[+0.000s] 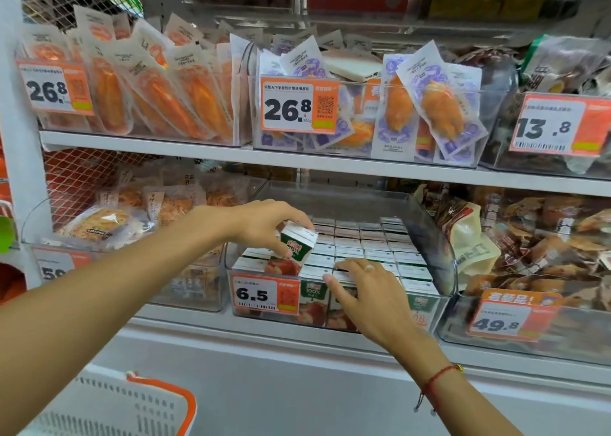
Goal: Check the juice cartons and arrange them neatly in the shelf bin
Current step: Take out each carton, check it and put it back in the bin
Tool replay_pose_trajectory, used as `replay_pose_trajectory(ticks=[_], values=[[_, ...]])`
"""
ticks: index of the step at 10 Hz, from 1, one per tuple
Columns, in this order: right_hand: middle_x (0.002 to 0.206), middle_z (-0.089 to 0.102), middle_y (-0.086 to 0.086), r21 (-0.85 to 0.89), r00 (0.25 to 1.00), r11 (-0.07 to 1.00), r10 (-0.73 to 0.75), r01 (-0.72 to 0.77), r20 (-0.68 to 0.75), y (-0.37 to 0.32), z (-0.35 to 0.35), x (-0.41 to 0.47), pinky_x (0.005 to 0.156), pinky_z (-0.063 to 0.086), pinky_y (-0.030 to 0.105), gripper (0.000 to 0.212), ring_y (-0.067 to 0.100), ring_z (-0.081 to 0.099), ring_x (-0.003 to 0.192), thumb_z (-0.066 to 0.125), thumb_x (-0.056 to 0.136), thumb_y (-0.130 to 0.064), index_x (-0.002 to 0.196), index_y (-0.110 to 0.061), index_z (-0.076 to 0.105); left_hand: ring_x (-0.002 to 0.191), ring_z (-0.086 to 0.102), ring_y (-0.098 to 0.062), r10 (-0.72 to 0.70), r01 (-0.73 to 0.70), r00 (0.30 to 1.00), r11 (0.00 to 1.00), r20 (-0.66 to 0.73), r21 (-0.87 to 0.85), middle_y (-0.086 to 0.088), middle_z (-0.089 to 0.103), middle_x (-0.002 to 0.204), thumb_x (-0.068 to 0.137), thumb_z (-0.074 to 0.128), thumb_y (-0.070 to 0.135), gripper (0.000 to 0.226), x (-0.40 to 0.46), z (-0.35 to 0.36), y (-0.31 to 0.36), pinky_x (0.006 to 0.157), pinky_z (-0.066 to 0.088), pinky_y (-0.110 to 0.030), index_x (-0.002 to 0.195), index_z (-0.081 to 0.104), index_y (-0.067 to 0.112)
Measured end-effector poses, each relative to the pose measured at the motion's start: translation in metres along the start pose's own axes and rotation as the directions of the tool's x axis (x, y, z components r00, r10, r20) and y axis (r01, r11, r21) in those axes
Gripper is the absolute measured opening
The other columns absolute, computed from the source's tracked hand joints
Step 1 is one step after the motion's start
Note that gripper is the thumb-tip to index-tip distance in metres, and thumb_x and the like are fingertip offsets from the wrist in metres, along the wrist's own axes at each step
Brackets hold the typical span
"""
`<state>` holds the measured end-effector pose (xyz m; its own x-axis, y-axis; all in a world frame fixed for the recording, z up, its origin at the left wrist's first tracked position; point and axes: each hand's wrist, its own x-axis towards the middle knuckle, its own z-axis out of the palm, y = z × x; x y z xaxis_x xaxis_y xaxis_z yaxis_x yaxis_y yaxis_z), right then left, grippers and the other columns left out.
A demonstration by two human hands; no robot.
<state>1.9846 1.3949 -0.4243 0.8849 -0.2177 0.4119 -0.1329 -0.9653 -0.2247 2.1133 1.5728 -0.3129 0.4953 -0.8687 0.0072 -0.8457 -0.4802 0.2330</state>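
A clear shelf bin (439, 237) on the lower shelf holds several rows of small green and white juice cartons (373, 240) standing upright. My left hand (264, 220) grips one juice carton (299, 242) by its top and holds it tilted above the bin's front left corner. My right hand (363, 287) rests with straight fingers on the tops of the front-row cartons, near the bin's front wall. A 6.5 price tag (264, 293) hangs on the bin front.
Clear bins of packaged snacks stand to the left (132, 224) and right (529, 247) of the juice bin. The shelf above (231, 151) carries more bins of packets. A white basket with orange handle (132, 406) sits at the lower left.
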Motion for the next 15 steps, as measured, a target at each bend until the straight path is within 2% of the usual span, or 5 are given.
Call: replay_pose_trajectory(ticks=[2, 6, 7, 10, 15], values=[[0.129, 0.06, -0.008, 0.016, 1.0, 1.0, 0.002, -0.002, -0.005, 0.001, 0.002, 0.0, 0.095, 0.04, 0.03, 0.051, 0.015, 0.052, 0.118, 0.036, 0.095, -0.061, 0.128, -0.028, 0.057, 0.111, 0.054, -0.02, -0.066, 0.067, 0.994, 0.998, 0.086, -0.015, -0.001, 0.056, 0.131, 0.087, 0.072, 0.024, 0.051, 0.004, 0.002, -0.009, 0.093, 0.043, -0.035, 0.133, 0.051, 0.022], [0.132, 0.059, -0.008, 0.024, 1.0, 0.999, 0.021, -0.021, 0.0, 0.0, 0.001, 0.0, 0.099, 0.038, 0.03, 0.053, 0.014, 0.049, 0.122, 0.036, 0.095, -0.063, 0.129, -0.029, 0.057, 0.124, 0.05, -0.014, -0.115, 0.13, 0.985, 0.984, 0.128, -0.118, 0.003, 0.051, 0.142, 0.099, 0.052, 0.035, 0.045, -0.008, 0.044, -0.028, 0.102, 0.043, -0.029, 0.142, 0.044, 0.023], [0.132, 0.059, -0.008, 0.026, 1.0, 1.0, 0.018, -0.018, -0.004, 0.0, 0.001, -0.001, 0.099, 0.039, 0.03, 0.053, 0.014, 0.05, 0.122, 0.035, 0.094, -0.063, 0.129, -0.029, 0.057, 0.116, 0.055, -0.014, -0.116, 0.118, 0.99, 0.993, 0.077, -0.022, 0.004, 0.058, 0.133, 0.1, 0.047, 0.041, 0.037, -0.011, 0.051, -0.031, 0.099, 0.045, -0.04, 0.134, 0.05, 0.026], [0.133, 0.056, -0.011, 0.03, 0.999, 1.0, 0.009, -0.01, 0.033, 0.003, 0.0, 0.001, 0.097, 0.039, 0.029, 0.053, 0.012, 0.048, 0.122, 0.034, 0.095, -0.064, 0.13, -0.031, 0.055, 0.109, 0.057, -0.005, -0.073, 0.074, 0.996, 0.997, -0.055, 0.011, 0.012, 0.063, 0.125, 0.099, 0.051, 0.038, 0.029, -0.005, 0.044, -0.035, 0.095, 0.047, -0.031, 0.123, 0.065, 0.029], [0.135, 0.052, -0.016, 0.025, 0.999, 1.0, -0.004, 0.003, 0.04, 0.005, 0.0, 0.003, 0.099, 0.036, 0.025, 0.053, 0.007, 0.045, 0.124, 0.032, 0.093, -0.067, 0.132, -0.036, 0.052, 0.099, 0.057, -0.013, -0.072, 0.047, 0.992, 0.974, 0.104, 0.222, 0.005, 0.063, 0.114, 0.086, 0.068, 0.047, 0.04, 0.034, 0.026, -0.044, 0.081, 0.048, -0.03, 0.118, 0.064, 0.023]])
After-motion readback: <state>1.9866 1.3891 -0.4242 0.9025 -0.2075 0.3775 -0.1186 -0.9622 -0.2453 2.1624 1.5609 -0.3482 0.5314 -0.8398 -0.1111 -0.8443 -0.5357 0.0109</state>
